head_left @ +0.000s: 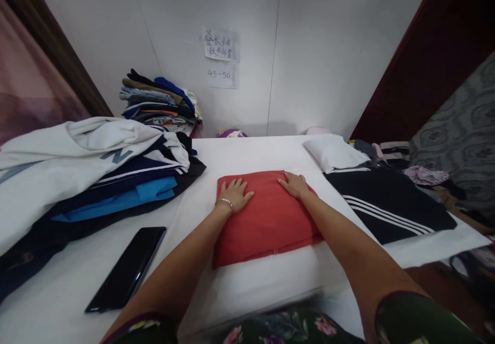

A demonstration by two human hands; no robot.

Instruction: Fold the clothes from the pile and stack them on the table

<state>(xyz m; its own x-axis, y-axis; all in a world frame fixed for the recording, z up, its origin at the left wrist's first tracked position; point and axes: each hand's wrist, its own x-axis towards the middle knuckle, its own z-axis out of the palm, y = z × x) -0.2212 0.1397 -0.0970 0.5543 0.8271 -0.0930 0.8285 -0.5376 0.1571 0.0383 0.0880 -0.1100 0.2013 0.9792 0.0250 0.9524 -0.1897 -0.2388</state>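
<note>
A red garment point(266, 225), folded into a rough rectangle, lies flat on the white table point(247, 153) in front of me. My left hand point(234, 194) rests on its upper left part, fingers spread and palm down, with a bracelet at the wrist. On its upper right corner lies my right hand point(294, 184), also flat with fingers stretched out. Neither hand grips the cloth. How the layers are folded underneath is hidden.
To the left is a heap of clothes with a white top point(77, 143); a black phone point(127, 269) lies nearer me. A folded black garment with white stripes point(386, 199) and a white folded item point(334, 152) sit at the right. Behind stands a clothes stack point(158, 101).
</note>
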